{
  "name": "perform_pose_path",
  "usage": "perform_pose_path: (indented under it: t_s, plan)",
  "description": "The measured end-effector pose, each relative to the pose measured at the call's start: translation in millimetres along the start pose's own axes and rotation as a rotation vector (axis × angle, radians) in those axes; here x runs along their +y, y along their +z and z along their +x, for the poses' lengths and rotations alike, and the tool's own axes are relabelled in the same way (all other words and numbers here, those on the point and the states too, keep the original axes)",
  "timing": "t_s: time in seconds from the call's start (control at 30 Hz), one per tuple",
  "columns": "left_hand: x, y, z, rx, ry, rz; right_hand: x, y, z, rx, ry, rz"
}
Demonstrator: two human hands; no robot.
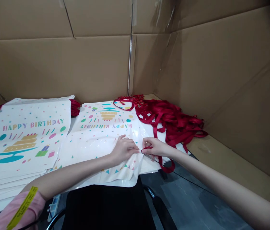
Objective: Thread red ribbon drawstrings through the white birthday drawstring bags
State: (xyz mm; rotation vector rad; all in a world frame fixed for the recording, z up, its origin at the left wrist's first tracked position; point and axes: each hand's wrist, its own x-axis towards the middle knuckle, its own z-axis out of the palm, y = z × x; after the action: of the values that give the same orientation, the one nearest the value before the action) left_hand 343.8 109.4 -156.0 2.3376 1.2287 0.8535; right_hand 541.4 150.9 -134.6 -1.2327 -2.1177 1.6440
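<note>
My left hand point(124, 150) pinches the edge of a white birthday-print bag point(94, 137), which lies upside down in the middle. Facing it, my right hand point(154, 148) has thumb and finger closed on a red ribbon point(146, 149) at the bag's right edge. The two hands' fingertips nearly meet there. A loop of ribbon hangs below my right hand. Behind it a tangled heap of red ribbons point(170, 118) covers the right end of the bags.
At the left lies a stack of printed bags point(41, 115) with red ribbon bunches behind it. Cardboard walls point(96, 64) rise behind and at the right. A black chair point(106, 207) stands at the near edge.
</note>
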Motion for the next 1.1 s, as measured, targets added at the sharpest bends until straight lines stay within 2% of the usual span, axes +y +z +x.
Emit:
perform_pose_path:
  t_s: [0.13,0.37,0.67,0.9,1.1]
  plan:
    - [0,-5.3,-6,-0.040,0.046,0.015,-1,10,-5,0.007,-0.016,0.027]
    - [6,-20.8,-25,-0.166,0.181,0.088,3,22,-11,0.115,-0.033,0.067]
    - [10,-22.6,-30,-0.226,0.295,0.323,9,29,-14,0.168,0.037,0.089]
    - [9,-26.6,-33,-0.235,0.344,0.373,-2,43,-24,0.229,0.094,0.167]
    - [9,-24.5,-32,-0.228,0.377,0.418,10,46,-23,0.251,0.074,0.156]
